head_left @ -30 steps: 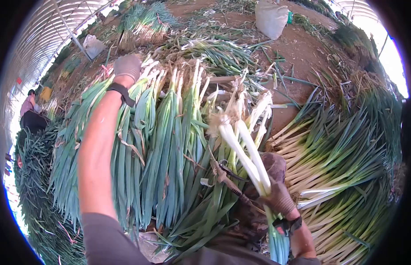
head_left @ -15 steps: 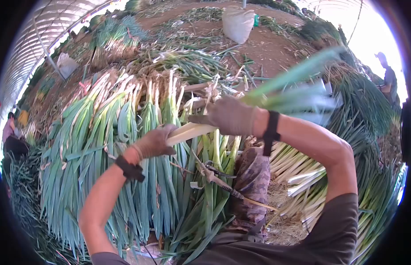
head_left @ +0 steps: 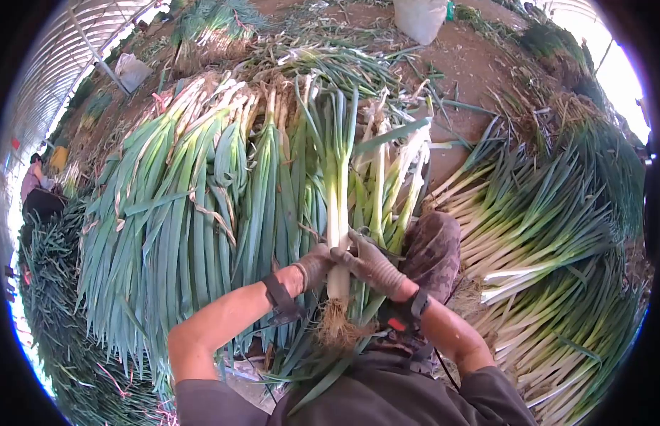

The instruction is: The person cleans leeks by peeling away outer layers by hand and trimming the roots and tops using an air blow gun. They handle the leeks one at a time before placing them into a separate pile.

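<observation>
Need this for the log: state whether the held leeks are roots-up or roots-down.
Roots toward the wearer: the roots show below both gloves, leaves fanning away.

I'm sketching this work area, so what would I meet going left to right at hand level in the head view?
Dark green leafy heap, row of hanging green leaves, left hand, held green onions, right hand, camouflage-clad knee, spread onion pile.

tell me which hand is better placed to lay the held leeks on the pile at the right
Probably the right hand: it is on the held leeks, on the side nearer that pile. The left hand is farther away and would have to reach across.
</observation>
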The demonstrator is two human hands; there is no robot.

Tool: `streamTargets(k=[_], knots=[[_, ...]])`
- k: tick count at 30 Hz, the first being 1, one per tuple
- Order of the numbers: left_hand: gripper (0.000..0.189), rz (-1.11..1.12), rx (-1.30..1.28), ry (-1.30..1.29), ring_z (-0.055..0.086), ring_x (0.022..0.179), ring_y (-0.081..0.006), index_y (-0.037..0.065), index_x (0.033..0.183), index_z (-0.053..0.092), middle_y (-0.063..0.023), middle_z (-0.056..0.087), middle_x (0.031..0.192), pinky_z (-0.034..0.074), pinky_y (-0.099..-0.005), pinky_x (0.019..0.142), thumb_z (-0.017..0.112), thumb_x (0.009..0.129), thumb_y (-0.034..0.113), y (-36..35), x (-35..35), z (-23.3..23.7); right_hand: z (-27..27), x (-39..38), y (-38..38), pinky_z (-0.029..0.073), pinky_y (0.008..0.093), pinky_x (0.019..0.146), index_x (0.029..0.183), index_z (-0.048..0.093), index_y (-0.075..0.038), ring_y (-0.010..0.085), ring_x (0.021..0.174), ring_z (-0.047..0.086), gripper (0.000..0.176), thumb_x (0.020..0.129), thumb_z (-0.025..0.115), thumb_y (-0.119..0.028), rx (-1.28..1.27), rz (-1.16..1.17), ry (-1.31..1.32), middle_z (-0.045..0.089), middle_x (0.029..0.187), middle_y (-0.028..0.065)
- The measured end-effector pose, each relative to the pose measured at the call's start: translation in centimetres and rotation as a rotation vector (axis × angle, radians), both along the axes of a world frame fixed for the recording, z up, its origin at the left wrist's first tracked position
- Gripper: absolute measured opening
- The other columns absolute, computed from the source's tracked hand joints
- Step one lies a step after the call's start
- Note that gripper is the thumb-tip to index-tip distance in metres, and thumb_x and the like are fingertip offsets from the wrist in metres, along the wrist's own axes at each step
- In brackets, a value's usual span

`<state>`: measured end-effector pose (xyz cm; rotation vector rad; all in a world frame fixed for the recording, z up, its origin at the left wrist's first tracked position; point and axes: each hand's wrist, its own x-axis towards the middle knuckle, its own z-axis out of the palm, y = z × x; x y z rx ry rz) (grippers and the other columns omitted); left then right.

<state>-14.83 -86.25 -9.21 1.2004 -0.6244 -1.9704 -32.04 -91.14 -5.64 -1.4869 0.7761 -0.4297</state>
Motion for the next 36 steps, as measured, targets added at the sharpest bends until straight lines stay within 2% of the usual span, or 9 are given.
streamTargets(k=[4,9,12,15,17,25,29,32,36], knots=[[0.033,-0.276,0.063,-0.377,0.063,0.075,-0.0114,0.004,0.108,0.064,-0.0005,0.065,0.089,0.053,-0.0279,0.067,0.066,0.094,0.034,0.1,-0.2,4.4,0.3,-0.3,2.7,0.054,0.0290,0.083,0.129,0.043,0.002,0.0149,0.100,0.061,0.058,0.091,0.074,-0.028,0.310,-0.179,-0.203,0.059,0.110,0.0082],[0.087,-0.404,-0.066,-0.661,0.059,0.068,-0.0111,0.001,0.087,0.069,-0.0042,0.064,0.075,0.049,-0.0276,0.062,0.046,0.081,0.085,-1.7,1.5,3.9,-2.9,-0.6,3.9,0.056,0.0283,0.081,0.131,0.040,-0.004,0.0132,0.099,0.060,0.061,0.083,0.077,-0.006,0.430,-0.217,-0.365,0.055,0.114,0.0051],[0.061,-0.341,-0.127,-0.760,0.064,0.073,-0.0164,-0.001,0.097,0.070,-0.0085,0.068,0.085,0.054,-0.0310,0.067,0.053,0.096,0.058,-4.5,3.3,3.1,-1.3,-0.6,4.4,0.052,0.0344,0.083,0.130,0.036,0.001,0.0230,0.096,0.055,0.068,0.073,0.072,0.001,0.141,-0.229,-0.289,0.051,0.115,0.0118],[0.061,0.126,-0.063,-0.028,0.060,0.115,-0.0301,0.003,0.141,0.046,-0.0151,0.060,0.130,0.048,-0.0454,0.103,0.051,0.101,0.049,-6.5,3.4,1.5,2.1,-2.6,3.2,0.045,0.0422,0.095,0.123,0.044,0.004,0.0302,0.111,0.050,0.067,0.067,0.077,-0.011,-0.163,-0.207,-0.031,0.051,0.115,0.0209],[0.068,-0.087,-0.397,0.101,0.057,0.120,-0.0273,0.002,0.143,0.043,-0.0144,0.057,0.134,0.045,-0.0414,0.106,0.048,0.100,0.055,-11.0,7.4,-3.2,4.0,-4.3,3.7,0.039,0.0474,0.101,0.122,0.045,0.005,0.0365,0.117,0.046,0.068,0.066,0.077,-0.015,-0.148,-0.145,-0.020,0.051,0.116,0.0258],[0.067,0.733,-0.773,-0.006,0.033,0.143,-0.0292,0.009,0.153,0.032,-0.0107,0.035,0.156,0.025,-0.0481,0.120,0.054,0.100,0.045,-24.0,11.3,15.3,10.7,-16.5,1.3,0.056,0.0415,0.067,0.157,0.006,-0.005,0.0324,0.074,0.067,0.104,0.076,0.071,-0.005,-0.634,-0.144,0.172,0.062,0.083,0.0210],[0.053,0.264,-1.151,-0.443,0.037,0.142,-0.0253,0.011,0.150,0.037,-0.0071,0.040,0.154,0.026,-0.0431,0.120,0.045,0.103,0.034,-28.6,9.1,31.3,14.0,-24.6,-0.7,0.062,0.0377,0.070,0.151,0.034,-0.010,0.0260,0.082,0.067,0.084,0.076,0.071,-0.001,-0.801,-0.572,0.265,0.063,0.090,0.0137],[0.045,-0.246,-1.220,-0.510,0.040,0.142,-0.0223,0.012,0.149,0.041,-0.0045,0.043,0.152,0.027,-0.0393,0.119,0.039,0.106,0.025,-29.0,-0.4,37.6,12.5,-31.7,-1.9,0.063,0.0357,0.072,0.154,0.027,-0.017,0.0297,0.086,0.070,0.092,0.075,0.071,-0.006,-0.957,-1.013,0.443,0.067,0.103,0.0206],[0.054,-0.111,-1.025,-0.591,0.055,0.121,-0.0205,0.004,0.139,0.051,-0.0077,0.058,0.134,0.040,-0.0350,0.107,0.057,0.099,0.040,-21.9,-10.1,27.7,6.3,-40.5,-0.5,0.061,0.0418,0.076,0.157,0.012,-0.014,0.0328,0.085,0.070,0.095,0.078,0.064,-0.004,-0.773,-1.422,0.598,0.066,0.114,0.0237]])
